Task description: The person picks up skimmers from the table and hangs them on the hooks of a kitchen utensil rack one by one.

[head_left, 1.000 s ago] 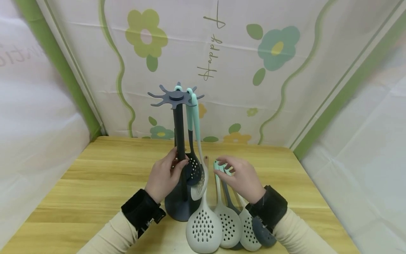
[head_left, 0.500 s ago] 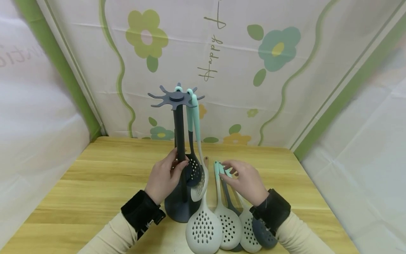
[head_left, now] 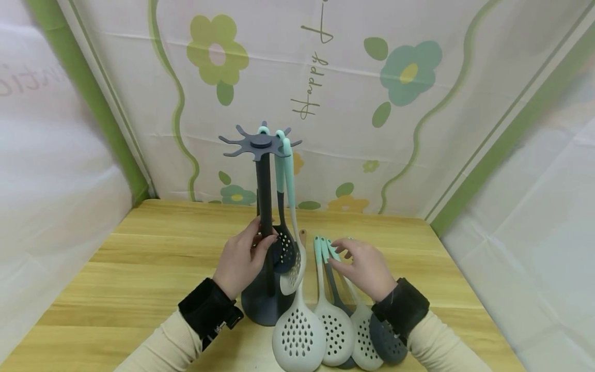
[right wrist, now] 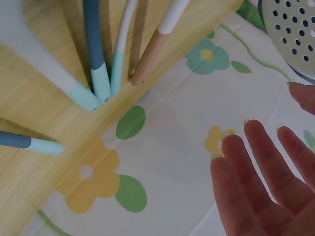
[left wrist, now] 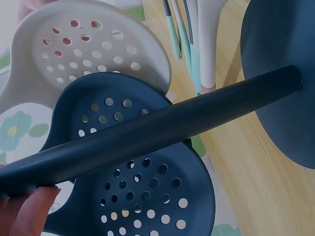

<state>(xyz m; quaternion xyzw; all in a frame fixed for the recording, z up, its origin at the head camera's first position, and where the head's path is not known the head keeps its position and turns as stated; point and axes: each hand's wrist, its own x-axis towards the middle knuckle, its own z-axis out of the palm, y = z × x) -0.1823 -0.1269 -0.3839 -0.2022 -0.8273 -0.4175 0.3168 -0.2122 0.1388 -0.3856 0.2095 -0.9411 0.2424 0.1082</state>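
Currently, centre of the head view: dark stand (head_left: pixel 263 191) upright on the wooden table (head_left: pixel 107 294). Your left hand (head_left: pixel 239 261) grips its pole between thumb and fingers. Hanging just right of the pole: dark skimmer (head_left: pixel 287 256) and pale skimmer (head_left: pixel 293 279); the left wrist view shows a second dark one (left wrist: pixel 147 196) hanging there too.

Your right hand (head_left: pixel 364 266), right of centre: fingers loosely bent, thumb apart, pinching nothing, near the mint handle ends (head_left: pixel 324 250). Lower centre to lower right: a wide pale skimmer (head_left: pixel 299 338) with brown handle end, two more pale skimmers (head_left: pixel 335 336), a dark holed scoop (head_left: pixel 388 341), heads crowded.

Handling, by look: lying utensils probably light, stiff in the handle, thin heads perhaps flexing, hardly fragile. Mint ends look smooth, possibly slippery; pinch there firmly, clear of crowded heads. Stand could sway under uneven load; your mid-pole hold suits it.
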